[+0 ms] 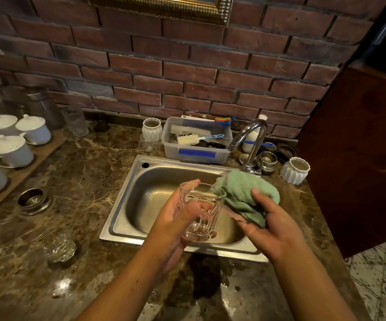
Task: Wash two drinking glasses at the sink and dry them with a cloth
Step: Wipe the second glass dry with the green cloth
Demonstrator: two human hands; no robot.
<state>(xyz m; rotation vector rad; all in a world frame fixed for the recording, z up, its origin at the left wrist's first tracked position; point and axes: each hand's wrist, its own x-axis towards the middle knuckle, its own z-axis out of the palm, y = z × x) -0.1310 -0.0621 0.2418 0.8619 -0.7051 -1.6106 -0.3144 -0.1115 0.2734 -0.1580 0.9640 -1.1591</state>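
head view. the left hand (170, 228) grips a clear faceted glass tumbler (202, 212), fingers curled round its far side and showing through the wall, thumb at the rim. the tumbler is tilted, mouth up and away from the person, and held above the basin of the rectangular stainless steel sink (122, 205). the right hand (275, 228) holds a bunched pale green cloth (245, 195), thumb on top and fingers curled beneath; the cloth's left edge lies at the right side of the tumbler's rim, and actual contact cannot be told. a 2nd clear glass (60, 247) sits on the brown marbled countertop (90, 181), left of the sink and well apart from both hands; how it stands cannot be told. behind the sink, a translucent plastic tub (196, 155) with a blue strip on its front holds white brushes. a curved chrome tap (249, 142) rises at the sink's right rear corner, with a white ribbed ceramic cup (295, 170) to its right. at far left, white lidded porcelain cups (11, 148) stand on a wooden board (37, 158) before the red brick wall (187, 72).
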